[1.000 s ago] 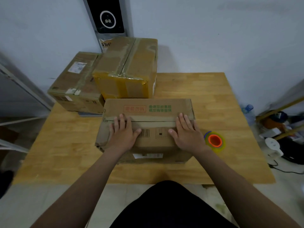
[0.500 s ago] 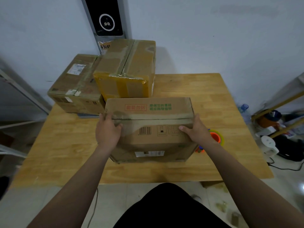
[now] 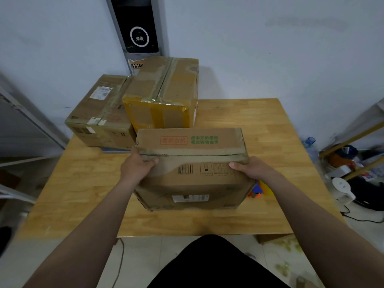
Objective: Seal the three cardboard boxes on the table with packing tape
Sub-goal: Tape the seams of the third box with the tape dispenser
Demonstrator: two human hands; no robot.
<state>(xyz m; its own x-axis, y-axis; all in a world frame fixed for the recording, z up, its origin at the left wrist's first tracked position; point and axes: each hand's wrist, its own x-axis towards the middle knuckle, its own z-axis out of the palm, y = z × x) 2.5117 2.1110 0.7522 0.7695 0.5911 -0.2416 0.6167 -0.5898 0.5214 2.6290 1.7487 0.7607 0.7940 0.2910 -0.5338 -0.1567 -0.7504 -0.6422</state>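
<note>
A brown cardboard box (image 3: 193, 179) with a barcode and red and green print sits at the table's near middle, its top flaps closed. My left hand (image 3: 136, 167) grips its left side, thumb on top. My right hand (image 3: 250, 168) grips its right side, thumb on the top edge. Behind it stands a taller box (image 3: 161, 94) wrapped in yellowish tape. A flatter box (image 3: 99, 113) with a white label lies at the back left. The tape roll (image 3: 259, 189), orange and yellow, peeks out right of the near box, mostly hidden by my right wrist.
The wooden table (image 3: 270, 129) has bare surface at the right and left front. A black panel (image 3: 137, 23) hangs on the wall behind. Clutter, a water bottle (image 3: 310, 145) and cables lie on the floor at the right.
My hands left the flat top of the near box and slid to its two sides, now gripping it. The box has shifted slightly and hides most of the tape roll.
</note>
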